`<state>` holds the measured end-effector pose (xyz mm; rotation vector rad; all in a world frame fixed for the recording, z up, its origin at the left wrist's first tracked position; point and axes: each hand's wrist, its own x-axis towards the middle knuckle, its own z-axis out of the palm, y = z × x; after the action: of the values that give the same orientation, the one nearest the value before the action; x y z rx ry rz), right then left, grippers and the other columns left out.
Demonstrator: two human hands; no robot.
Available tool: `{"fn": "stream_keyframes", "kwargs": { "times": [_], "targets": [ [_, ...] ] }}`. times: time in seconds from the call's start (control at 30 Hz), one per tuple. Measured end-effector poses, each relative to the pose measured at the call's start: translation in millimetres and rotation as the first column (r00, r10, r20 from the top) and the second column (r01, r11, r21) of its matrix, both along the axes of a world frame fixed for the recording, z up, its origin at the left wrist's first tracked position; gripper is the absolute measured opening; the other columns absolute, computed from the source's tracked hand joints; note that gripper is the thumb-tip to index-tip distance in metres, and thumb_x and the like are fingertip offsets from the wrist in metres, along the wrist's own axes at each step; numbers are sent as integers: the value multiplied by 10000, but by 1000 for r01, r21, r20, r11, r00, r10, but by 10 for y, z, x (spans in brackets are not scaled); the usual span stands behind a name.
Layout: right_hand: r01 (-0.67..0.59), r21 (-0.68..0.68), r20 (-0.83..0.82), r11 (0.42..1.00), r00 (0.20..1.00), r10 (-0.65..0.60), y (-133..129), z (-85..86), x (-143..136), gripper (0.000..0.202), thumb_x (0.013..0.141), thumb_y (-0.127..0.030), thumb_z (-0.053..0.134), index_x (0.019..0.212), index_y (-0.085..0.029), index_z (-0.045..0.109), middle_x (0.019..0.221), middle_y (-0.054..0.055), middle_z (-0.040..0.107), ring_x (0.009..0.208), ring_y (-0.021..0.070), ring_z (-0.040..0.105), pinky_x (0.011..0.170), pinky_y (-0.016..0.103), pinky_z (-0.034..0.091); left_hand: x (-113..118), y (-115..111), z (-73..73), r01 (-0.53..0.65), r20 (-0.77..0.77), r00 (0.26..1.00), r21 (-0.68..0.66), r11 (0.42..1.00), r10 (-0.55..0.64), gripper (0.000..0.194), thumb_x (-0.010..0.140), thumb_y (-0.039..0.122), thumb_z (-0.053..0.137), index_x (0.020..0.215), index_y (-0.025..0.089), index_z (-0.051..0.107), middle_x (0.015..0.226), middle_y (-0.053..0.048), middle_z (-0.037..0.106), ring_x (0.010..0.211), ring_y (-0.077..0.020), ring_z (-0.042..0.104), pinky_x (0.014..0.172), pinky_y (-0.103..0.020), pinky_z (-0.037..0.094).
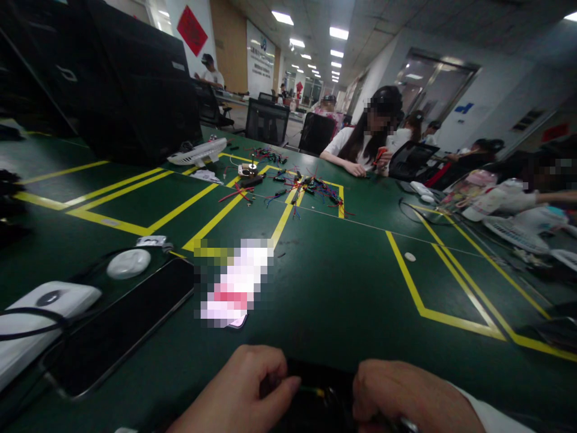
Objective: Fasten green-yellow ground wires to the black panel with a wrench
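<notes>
Left hand (pixel 246 394) fingers pinching thin wire at small black box (pixel 318 400); right hand (pixel 406 400) curled, grip hidden. Work just begun.

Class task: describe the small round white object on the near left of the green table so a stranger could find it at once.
Start at the green table with yellow lines. On its near left lies a flat black tablet. Just beyond the tablet's far edge sits the round white puck-shaped device, the only smooth oval dome there, unlike the boxy white cabled unit nearer the edge.
</notes>
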<state>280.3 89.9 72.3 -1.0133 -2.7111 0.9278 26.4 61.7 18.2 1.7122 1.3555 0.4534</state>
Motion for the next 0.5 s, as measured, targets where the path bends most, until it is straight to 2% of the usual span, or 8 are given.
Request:
{"fn": "stream_keyframes", "kwargs": {
  "times": [0.1,0.23,0.3,0.4,0.5],
  "targets": [
    [-96,-58,18,994,995,97,87,133,0,176,766,-67,706,825,-210,623,773,-18,679,657,127,626,567,197,424,-3,-8,-9,-1,8,1000,-4,1000,1,299,881,295,545,610,178,498,588,52,475,571,-114,455,521,-210,275],
    [-119,-104,28,987,992,123,139,242,2,102,848,-115,644,887,-208,633,848,0,690,745,136,630,652,220,448,-6,-22,-17,-9,9,1000,-2,1000,9,311,880,298,548,600,179,480,583,54,462,566,-112,444,517,-210,267],
    [-69,-109,10,992,997,70,118,233,31,59,860,-167,647,883,-219,632,837,2,685,738,148,623,648,232,455,-8,-21,-19,-9,10,1000,-1,1000,9,307,875,293,551,598,180,481,577,56,459,561,-110,442,512,-211,263],
    [113,-108,-11,988,993,-115,25,184,99,51,871,-260,649,841,-237,615,793,9,674,702,172,620,614,251,468,-11,-21,-16,-5,16,1000,0,1000,5,297,874,300,560,609,178,501,586,53,481,574,-113,458,524,-212,277],
    [269,-97,-18,958,962,-272,-112,128,143,84,878,-298,627,817,-247,598,757,13,663,649,175,615,584,250,479,-13,-34,-14,-14,13,1000,-6,1000,14,290,882,309,562,627,176,524,612,46,511,590,-118,479,537,-213,292]
  ]
}}
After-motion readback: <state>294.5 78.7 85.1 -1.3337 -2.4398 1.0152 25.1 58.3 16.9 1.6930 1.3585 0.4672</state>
